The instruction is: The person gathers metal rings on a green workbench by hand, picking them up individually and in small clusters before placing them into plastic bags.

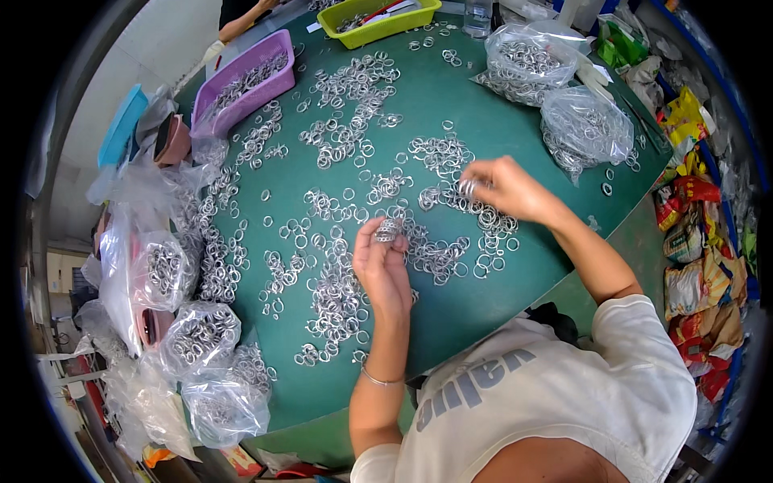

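Note:
Silver metal rings [338, 298] lie in loose heaps over a green table [515, 298]. My left hand [382, 270] is turned palm up in the middle, its fingers closed round a small stack of rings [387, 231]. To the right, my right hand [513, 190] is bent over another heap of rings [439, 153]. Its fingertips curl round a few rings [467, 187], partly hidden by the fingers. The two hands are apart, with scattered rings between and below them.
Clear bags of rings stand at the back right [527, 60] and along the left edge [201, 334]. A purple basket [286, 76] and a yellow tray [403, 22] sit at the far side. Another person's arm [241, 22] shows beyond. Colourful sacks [692, 282] line the right.

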`<state>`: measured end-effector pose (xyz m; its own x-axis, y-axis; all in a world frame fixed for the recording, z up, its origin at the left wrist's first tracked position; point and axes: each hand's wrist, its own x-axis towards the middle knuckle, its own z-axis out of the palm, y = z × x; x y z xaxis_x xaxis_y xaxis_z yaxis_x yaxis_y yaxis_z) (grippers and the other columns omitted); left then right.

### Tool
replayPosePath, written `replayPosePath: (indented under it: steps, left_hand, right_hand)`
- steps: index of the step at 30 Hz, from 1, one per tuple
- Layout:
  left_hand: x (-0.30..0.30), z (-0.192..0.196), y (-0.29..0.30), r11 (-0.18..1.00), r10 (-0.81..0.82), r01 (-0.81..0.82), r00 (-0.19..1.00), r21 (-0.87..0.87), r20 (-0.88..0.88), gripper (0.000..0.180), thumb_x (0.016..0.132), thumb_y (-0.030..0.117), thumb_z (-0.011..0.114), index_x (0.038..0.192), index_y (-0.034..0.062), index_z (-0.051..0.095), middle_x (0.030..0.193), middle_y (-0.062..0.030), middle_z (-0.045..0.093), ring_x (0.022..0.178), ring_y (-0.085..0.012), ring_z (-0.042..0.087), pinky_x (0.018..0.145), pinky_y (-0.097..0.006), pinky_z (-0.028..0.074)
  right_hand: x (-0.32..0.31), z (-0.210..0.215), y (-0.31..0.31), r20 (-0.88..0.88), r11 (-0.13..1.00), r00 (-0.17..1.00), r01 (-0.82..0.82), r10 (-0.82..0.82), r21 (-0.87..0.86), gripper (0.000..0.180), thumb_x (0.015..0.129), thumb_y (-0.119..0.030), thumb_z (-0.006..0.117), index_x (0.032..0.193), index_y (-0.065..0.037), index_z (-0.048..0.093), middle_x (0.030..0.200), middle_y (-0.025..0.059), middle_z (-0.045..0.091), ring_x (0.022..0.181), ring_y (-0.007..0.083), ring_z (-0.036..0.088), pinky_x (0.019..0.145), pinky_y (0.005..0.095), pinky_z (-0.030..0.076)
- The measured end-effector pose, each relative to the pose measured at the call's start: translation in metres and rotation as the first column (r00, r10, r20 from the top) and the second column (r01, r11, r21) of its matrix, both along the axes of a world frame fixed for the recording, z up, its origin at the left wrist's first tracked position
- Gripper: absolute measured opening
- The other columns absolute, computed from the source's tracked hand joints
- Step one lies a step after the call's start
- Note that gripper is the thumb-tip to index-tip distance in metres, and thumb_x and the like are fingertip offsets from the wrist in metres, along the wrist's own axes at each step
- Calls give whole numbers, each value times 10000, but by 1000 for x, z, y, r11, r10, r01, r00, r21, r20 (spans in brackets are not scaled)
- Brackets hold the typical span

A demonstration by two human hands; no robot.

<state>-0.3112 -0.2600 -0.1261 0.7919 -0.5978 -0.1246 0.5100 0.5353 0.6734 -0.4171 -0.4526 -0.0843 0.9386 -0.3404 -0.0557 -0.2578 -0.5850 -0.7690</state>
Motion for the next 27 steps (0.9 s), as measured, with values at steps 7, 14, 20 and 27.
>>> replayPosePath:
  steps: [7,14,20,27]
  left_hand:
    - [-1,-2,-1,999,-40,40,999,-1,7,223,810,6,501,1029,-34,503,910,-122,575,719,-127,493,668,-246,415]
    - [0,2,1,999,-31,31,1000,7,6,214,820,12,495,1030,-29,502,897,-112,572,718,-124,489,669,-245,409]
    - [-2,0,1,998,-28,28,1000,48,0,234,807,-5,459,1034,-40,498,898,-129,563,720,-130,477,668,-257,403]
    - [-2,-1,-1,995,-69,71,997,66,-20,263,787,-19,433,1040,-47,499,940,-157,553,733,-144,474,701,-265,412]
  right_hand:
    - [13,-17,-12,-100,912,994,-81,44,-402,225,698,16,563,916,5,615,867,185,616,823,352,582,759,408,469]
    - [-1,10,-43,8,926,997,73,-81,370,228,742,-26,581,965,-12,627,791,84,631,675,141,563,646,276,451]
    - [-2,4,-53,-128,961,984,149,-122,233,177,791,-67,547,908,32,634,646,41,577,536,96,480,477,266,390]
    - [-3,3,-37,-86,701,992,130,-97,701,133,875,-79,445,969,-15,514,644,53,529,370,13,301,321,181,202]
